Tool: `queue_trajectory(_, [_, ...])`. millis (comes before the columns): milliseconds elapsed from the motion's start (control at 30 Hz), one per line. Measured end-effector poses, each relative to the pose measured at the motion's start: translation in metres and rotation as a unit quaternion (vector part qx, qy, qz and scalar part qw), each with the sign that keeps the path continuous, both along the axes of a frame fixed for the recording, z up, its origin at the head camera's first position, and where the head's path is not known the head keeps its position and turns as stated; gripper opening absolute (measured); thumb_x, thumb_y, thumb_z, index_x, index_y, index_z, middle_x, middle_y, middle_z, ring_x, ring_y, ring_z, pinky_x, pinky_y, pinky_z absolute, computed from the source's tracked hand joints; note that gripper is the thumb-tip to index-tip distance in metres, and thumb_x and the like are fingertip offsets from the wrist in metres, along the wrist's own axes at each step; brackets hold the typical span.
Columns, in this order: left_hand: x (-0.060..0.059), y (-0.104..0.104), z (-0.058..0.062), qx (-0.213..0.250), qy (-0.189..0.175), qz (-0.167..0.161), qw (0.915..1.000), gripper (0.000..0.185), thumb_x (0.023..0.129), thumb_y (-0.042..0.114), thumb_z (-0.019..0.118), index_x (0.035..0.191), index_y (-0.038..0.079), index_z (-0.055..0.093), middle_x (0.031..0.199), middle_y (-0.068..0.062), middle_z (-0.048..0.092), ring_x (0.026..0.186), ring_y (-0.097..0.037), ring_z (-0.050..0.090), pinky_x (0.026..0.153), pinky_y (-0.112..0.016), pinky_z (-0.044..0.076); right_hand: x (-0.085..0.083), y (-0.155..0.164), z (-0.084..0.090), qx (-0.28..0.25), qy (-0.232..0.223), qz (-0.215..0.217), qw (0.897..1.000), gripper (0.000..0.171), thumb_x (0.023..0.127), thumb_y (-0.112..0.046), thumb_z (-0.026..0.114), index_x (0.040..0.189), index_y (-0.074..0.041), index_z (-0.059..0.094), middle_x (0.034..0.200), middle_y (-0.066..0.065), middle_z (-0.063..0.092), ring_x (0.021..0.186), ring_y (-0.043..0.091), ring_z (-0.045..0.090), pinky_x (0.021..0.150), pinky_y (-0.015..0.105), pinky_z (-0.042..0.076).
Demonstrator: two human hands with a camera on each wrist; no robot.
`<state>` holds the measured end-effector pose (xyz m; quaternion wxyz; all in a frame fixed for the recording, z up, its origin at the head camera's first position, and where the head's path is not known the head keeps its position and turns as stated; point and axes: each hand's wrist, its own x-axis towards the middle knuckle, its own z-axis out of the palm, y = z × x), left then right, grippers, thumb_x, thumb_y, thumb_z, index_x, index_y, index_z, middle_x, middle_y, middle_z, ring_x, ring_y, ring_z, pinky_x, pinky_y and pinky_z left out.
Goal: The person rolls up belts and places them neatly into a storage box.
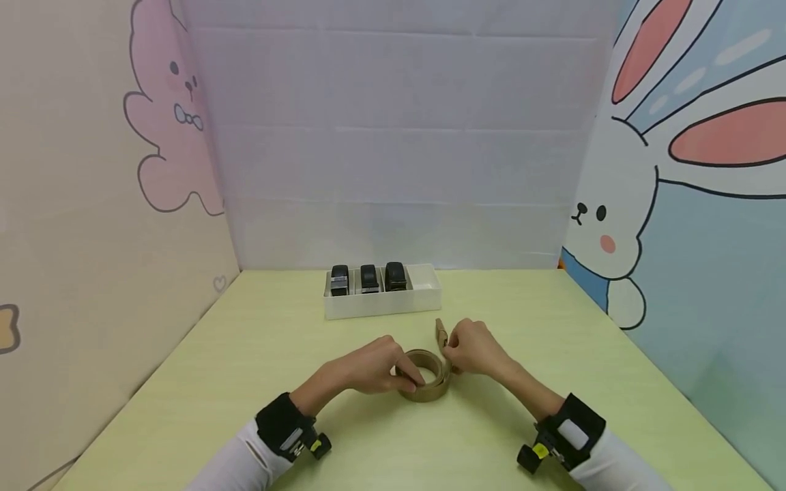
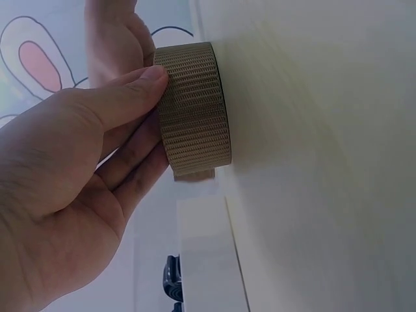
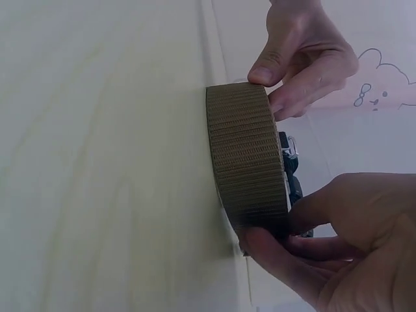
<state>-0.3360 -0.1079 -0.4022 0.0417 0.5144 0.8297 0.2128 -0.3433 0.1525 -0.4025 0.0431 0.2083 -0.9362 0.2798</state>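
A tan woven belt (image 1: 437,390) stands on its edge on the table, wound into a round coil with its free end (image 1: 440,331) reaching away from me. My left hand (image 1: 376,366) pinches the coil's near left wall, with fingers inside the ring and the thumb on the outside. In the left wrist view that thumb presses the ribbed outer face of the belt (image 2: 195,110). On the far right side my right hand (image 1: 476,349) pinches the strap where it leaves the coil. Its thumb lies against the outer face of the belt (image 3: 247,149) in the right wrist view.
Behind the coil stands a white divided box (image 1: 383,305). Rolled black belts (image 1: 395,276) with buckles sit in its left and middle compartments. The pale yellow table (image 1: 276,314) is bordered by a white back panel (image 1: 393,136) and printed side walls.
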Motion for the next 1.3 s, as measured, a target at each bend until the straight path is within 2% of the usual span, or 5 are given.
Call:
queue_trajectory(300, [-0.001,0.001,0.001,-0.003,0.004,0.001,1.0000,0.016,0.102,0.014,0.084,0.116,0.018,0.091,0.107,0.007,0.089,0.084,0.013,0.063,0.076,-0.010,0.049,-0.033,0.005,-0.036,-0.075,0.096,0.134,0.983,0.027,0.108,-0.022,0.072,0.090,-0.011,0.090,0.069,-0.009,0.074,0.055,0.002,0.052,0.052,0.025,0.042])
queue_trajectory(600, [0.001,0.003,0.003,-0.006,0.009,-0.005,0.9999,0.017,0.102,0.012,0.084,0.117,0.015,0.091,0.109,0.004,0.089,0.083,0.012,0.066,0.074,-0.009,0.050,-0.011,-0.008,-0.011,-0.029,0.012,0.151,0.988,0.011,0.102,-0.017,0.082,0.097,-0.008,0.085,0.080,-0.003,0.077,0.068,-0.001,0.054,0.065,0.021,0.046])
queue_trajectory(967, [-0.005,-0.001,0.008,0.097,0.013,-0.038,0.9944,0.014,0.107,0.014,0.079,0.118,0.012,0.088,0.110,0.001,0.088,0.097,0.005,0.076,0.087,-0.021,0.064,0.001,-0.005,0.003,-0.006,0.184,0.134,0.974,0.008,0.095,0.001,0.080,0.098,-0.002,0.087,0.088,0.006,0.083,0.072,0.009,0.070,0.068,0.025,0.057])
queue_trajectory(1167, [-0.014,-0.020,0.028,0.254,0.061,0.086,0.9614,0.013,0.107,0.012,0.079,0.115,0.014,0.089,0.105,-0.001,0.087,0.089,-0.008,0.078,0.080,-0.028,0.066,-0.005,0.006,0.020,-0.071,0.293,0.149,0.942,0.013,0.093,0.009,0.084,0.102,0.000,0.085,0.097,0.011,0.085,0.077,0.017,0.075,0.067,0.031,0.061])
queue_trajectory(1300, [-0.023,-0.023,0.031,0.264,-0.006,0.180,0.9477,0.025,0.113,0.024,0.072,0.133,0.014,0.084,0.122,-0.006,0.086,0.101,-0.015,0.081,0.087,-0.029,0.066,-0.009,0.010,0.028,-0.110,0.346,0.172,0.916,0.020,0.090,0.013,0.085,0.105,-0.001,0.085,0.101,0.011,0.085,0.082,0.020,0.076,0.067,0.030,0.059])
